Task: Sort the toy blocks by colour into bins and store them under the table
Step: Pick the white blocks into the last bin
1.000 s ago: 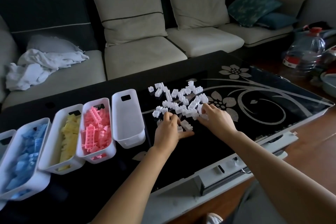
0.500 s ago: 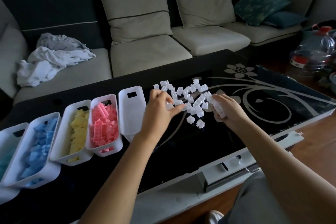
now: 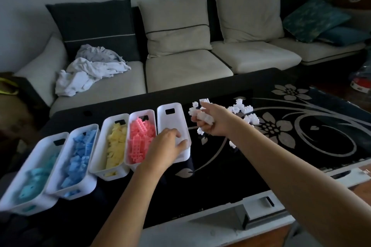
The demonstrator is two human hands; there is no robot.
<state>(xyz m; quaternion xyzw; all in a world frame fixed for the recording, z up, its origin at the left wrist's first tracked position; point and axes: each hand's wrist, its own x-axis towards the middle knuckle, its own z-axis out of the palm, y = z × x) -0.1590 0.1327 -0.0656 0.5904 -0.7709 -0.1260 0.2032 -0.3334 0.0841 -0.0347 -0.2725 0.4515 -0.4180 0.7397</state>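
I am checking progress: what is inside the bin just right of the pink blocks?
The far part of the bin shows only its bare white floor. The left hand lies over the near part, so whatever is under it is hidden.

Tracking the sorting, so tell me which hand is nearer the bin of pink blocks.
Left. The left hand is over the empty white bin, right beside the bin of pink blocks; the right hand grips white blocks farther off, beyond the empty bin.
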